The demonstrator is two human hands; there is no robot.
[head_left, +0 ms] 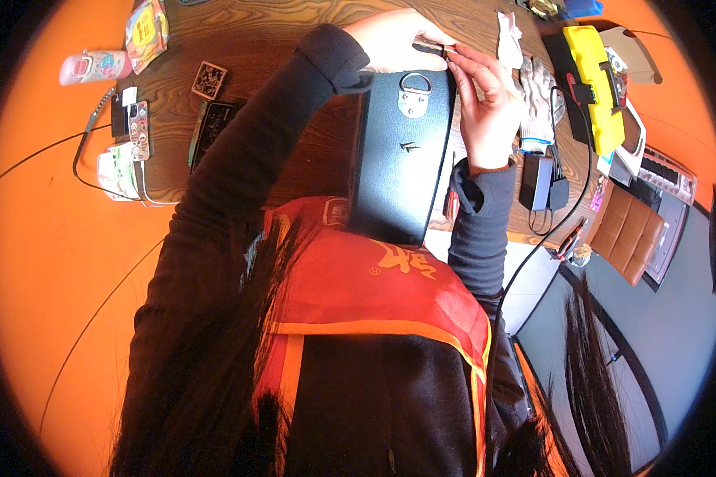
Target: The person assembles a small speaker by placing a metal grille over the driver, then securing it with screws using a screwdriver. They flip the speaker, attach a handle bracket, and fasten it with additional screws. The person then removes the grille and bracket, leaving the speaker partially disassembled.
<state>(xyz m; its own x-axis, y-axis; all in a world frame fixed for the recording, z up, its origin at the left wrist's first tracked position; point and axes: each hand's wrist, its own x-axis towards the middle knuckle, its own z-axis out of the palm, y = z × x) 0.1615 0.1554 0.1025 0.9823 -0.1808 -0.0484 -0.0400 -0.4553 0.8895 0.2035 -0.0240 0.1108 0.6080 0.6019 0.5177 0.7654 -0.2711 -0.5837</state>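
A black leather-look case with a metal D-ring on its far part stands in front of me, its near end against my red apron. At its far end my left hand lies over the edge, thumb and fingers closing toward the far right corner. My right hand reaches up along the case's right side, and its fingertips meet those of the left at that corner. Both hands pinch there. What lies between the fingertips is too small to make out.
On the right of the wooden table are grey gloves, a black power adapter with cables and a yellow-black toolbox. A circuit board, a small square part, a power strip and a pink bottle lie left.
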